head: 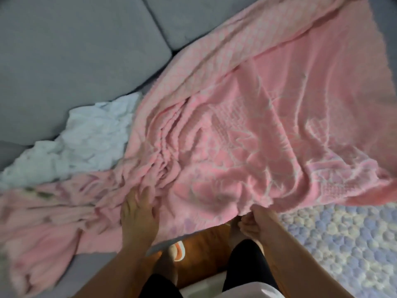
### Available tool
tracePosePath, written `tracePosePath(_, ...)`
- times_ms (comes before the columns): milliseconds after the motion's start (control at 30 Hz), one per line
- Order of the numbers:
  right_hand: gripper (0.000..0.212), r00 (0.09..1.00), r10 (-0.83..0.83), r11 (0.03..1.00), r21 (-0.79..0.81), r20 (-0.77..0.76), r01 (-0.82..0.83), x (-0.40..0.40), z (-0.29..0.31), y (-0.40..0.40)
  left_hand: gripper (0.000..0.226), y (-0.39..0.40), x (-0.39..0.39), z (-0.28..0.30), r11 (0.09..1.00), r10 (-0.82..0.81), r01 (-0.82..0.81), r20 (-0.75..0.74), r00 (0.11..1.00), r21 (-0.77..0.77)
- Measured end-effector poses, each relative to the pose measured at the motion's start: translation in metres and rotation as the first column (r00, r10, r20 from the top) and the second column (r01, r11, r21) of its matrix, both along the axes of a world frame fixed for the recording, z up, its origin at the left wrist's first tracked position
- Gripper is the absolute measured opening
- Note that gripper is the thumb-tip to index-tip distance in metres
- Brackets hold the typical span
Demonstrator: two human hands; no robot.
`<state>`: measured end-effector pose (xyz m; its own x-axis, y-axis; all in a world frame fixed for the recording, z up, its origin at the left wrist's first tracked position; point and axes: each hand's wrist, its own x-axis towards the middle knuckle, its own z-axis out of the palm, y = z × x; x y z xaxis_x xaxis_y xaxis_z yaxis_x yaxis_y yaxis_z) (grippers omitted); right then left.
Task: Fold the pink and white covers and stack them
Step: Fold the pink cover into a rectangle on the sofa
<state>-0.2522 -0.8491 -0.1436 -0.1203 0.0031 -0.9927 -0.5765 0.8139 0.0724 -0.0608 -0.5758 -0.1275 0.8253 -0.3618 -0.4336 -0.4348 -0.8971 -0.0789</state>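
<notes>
Pink cover (247, 125) spread and wrinkled over grey sofa (75, 50), white cover (86, 136) bunched beside. Left hand (137, 214) flat on pink, fingers straight. Right hand (255, 220) pinching near edge. Might fold crooked, with wrinkles trapped inside.

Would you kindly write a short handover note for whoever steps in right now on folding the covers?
Left hand: resting flat on the bunched part of the pink cover, fingers spread, gripping nothing.
Right hand: pinching the pink cover's near edge.
Pink cover: spread wide across the grey sofa, wrinkled, its near edge hanging off the seat front; not folded.
White cover: crumpled on the sofa to the left, partly under the pink one; untouched.
Done: nothing is folded or stacked.
Left: smooth and fold the pink cover, fold the white cover, then stack them.
</notes>
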Motion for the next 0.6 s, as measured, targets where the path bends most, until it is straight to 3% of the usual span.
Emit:
tracePosePath(100,0.026,0.947,0.247,0.965,0.035,0.203,-0.259,0.062,0.026,0.034,0.069,0.077,0.024,0.006,0.989,0.123,-0.12,-0.021,0.992,0.087)
tracePosePath(200,0.019,0.816,0.499,0.866,-0.147,0.292,-0.478,0.13,0.042,0.074,0.074,0.156,0.059,0.019,0.949,0.313,-0.314,0.034,0.949,0.03)
tracePosePath(300,0.017,0.659,0.652,0.756,-0.259,0.375,-0.601,0.2,0.056,0.145,0.079,0.247,0.102,0.021,0.872,0.49,-0.489,0.096,0.866,-0.036)
tracePosePath(367,0.016,0.55,0.748,0.662,-0.371,0.37,-0.651,0.24,0.06,0.201,0.091,0.303,0.133,0.014,0.809,0.588,-0.587,0.058,0.807,-0.038)
tracePosePath(400,0.017,0.475,0.823,0.567,-0.48,0.311,-0.669,0.258,0.057,0.232,0.093,0.33,0.149,0.007,0.795,0.606,-0.605,0.043,0.794,-0.038)
tracePosePath(433,0.019,0.378,0.905,0.412,-0.616,0.193,-0.672,0.274,0.054,0.263,0.093,0.357,0.165,0.0,0.784,0.621,-0.62,0.019,0.784,-0.043)
tracePosePath(500,0.026,0.19,0.978,0.038,-0.83,-0.082,-0.556,0.299,0.047,0.322,0.095,0.399,0.191,-0.01,0.709,0.692,-0.7,-0.104,0.714,-0.086)
tracePosePath(567,0.041,0.001,0.988,-0.137,-0.886,-0.153,-0.442,0.318,0.041,0.379,0.1,0.433,0.203,-0.021,0.678,0.691,-0.726,-0.239,0.683,-0.113)
tracePosePath(600,0.053,-0.135,0.975,-0.22,-0.869,-0.178,-0.442,0.326,0.039,0.403,0.1,0.446,0.205,-0.025,0.686,0.672,-0.718,-0.274,0.688,-0.12)
